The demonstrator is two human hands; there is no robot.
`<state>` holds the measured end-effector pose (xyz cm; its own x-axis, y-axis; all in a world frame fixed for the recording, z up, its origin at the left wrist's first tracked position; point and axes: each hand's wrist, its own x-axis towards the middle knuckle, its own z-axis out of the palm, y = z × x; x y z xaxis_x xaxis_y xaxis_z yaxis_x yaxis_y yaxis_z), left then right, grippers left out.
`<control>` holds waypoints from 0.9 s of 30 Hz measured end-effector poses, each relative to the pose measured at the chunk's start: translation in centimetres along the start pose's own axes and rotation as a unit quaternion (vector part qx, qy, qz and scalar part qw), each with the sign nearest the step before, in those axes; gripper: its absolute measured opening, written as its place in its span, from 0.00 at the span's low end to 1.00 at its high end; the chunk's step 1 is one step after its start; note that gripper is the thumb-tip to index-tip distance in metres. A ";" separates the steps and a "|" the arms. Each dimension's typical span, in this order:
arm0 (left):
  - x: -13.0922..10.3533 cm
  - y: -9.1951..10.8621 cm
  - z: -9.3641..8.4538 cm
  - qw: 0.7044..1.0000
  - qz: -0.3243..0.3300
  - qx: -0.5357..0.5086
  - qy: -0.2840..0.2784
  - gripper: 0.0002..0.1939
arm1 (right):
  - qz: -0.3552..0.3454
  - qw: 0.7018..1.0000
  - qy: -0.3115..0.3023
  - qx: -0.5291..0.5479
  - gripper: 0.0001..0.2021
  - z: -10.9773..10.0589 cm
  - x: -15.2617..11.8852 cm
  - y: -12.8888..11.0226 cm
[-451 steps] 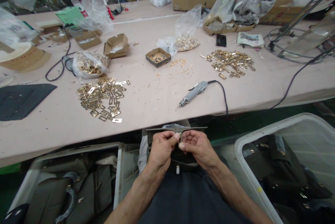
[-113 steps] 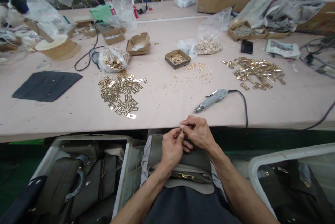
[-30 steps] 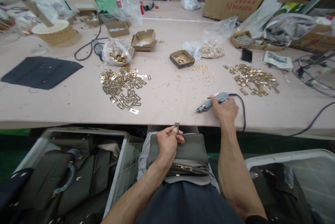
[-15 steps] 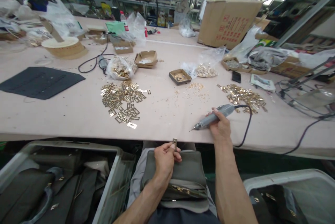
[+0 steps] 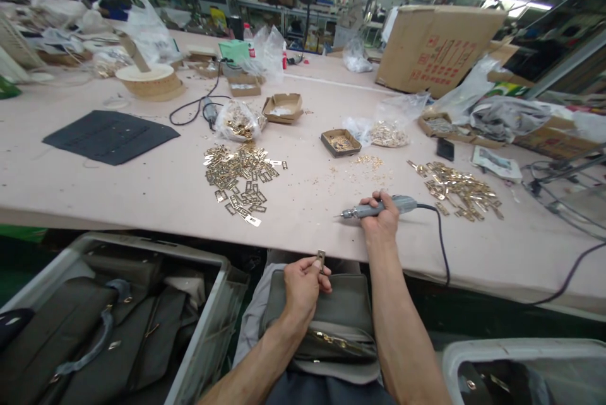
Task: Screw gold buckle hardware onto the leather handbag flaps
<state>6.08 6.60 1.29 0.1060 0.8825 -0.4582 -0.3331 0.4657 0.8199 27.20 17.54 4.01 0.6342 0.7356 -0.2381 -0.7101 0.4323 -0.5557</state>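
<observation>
Pinched upright between thumb and fingers of my left hand [image 5: 303, 285] is a small rectangular metal plate [image 5: 320, 258] with a slot. Just below it, a dark olive bag [image 5: 348, 301] with a gold zipper lies on my lap. My right hand [image 5: 382, 219] grips a grey electric screwdriver [image 5: 402, 204], its bit pointing left above the table and its black cord trailing right. A heap of slotted metal plates [image 5: 241, 178] lies to the left on the table. Loose small gold pieces [image 5: 369, 161] are scattered beyond the screwdriver, and more gold metal fittings [image 5: 461, 187] are piled at the right.
A small box of tiny gold parts [image 5: 341, 143] sits mid-table. A black sheet [image 5: 111, 135] lies at left and a large cardboard box [image 5: 440, 52] stands behind. On either side of my lap are a left bin [image 5: 199, 329] and a right bin [image 5: 521, 348] holding bags.
My right hand has moved left and slightly away from me with the screwdriver, which now lies more level. My left hand keeps its pinch on the plate. The whole view has shifted a little.
</observation>
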 end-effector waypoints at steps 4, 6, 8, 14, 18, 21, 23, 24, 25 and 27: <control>-0.1 0.1 -0.2 1.000 0.012 -0.004 0.008 0.15 | -0.002 1.000 0.025 -0.006 0.11 1.9 0.3 1.9; -0.3 0.1 -0.6 1.000 0.028 0.002 0.010 0.15 | -0.005 0.999 0.035 -0.008 0.10 2.5 0.3 2.7; -0.5 -0.1 -1.0 0.999 0.050 0.010 0.015 0.15 | -0.012 0.999 0.042 -0.011 0.10 2.8 0.2 3.4; -0.4 -0.5 -1.8 0.997 0.075 0.001 0.031 0.15 | -0.044 0.996 0.067 -0.026 0.12 3.2 -0.3 5.1; -0.1 -0.4 -1.7 0.997 0.067 -0.001 0.033 0.15 | -0.073 0.994 0.068 -0.040 0.12 3.4 -0.5 5.9; 0.0 -0.4 -1.7 0.998 0.062 -0.005 0.033 0.15 | -0.089 0.993 0.063 -0.052 0.14 3.4 -0.5 6.4; 0.0 -0.3 -1.8 0.998 0.058 -0.006 0.032 0.15 | -0.097 0.992 0.061 -0.059 0.14 3.4 -0.4 6.7; 0.0 -0.3 -1.8 0.998 0.056 -0.006 0.032 0.15 | -0.099 0.991 0.060 -0.062 0.14 3.4 -0.4 6.8; 0.0 -0.3 -1.9 0.998 0.055 -0.007 0.032 0.15 | -0.100 0.991 0.059 -0.066 0.15 3.4 -0.4 6.9; 0.1 -0.2 -1.9 0.998 0.051 -0.007 0.035 0.15 | -0.102 0.991 0.057 -0.071 0.15 3.4 -0.4 7.0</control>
<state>4.38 6.47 0.48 0.0063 0.9182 -0.3961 -0.3514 0.3729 0.8588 20.93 22.06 2.91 0.7959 0.5740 -0.1925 -0.5183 0.4817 -0.7066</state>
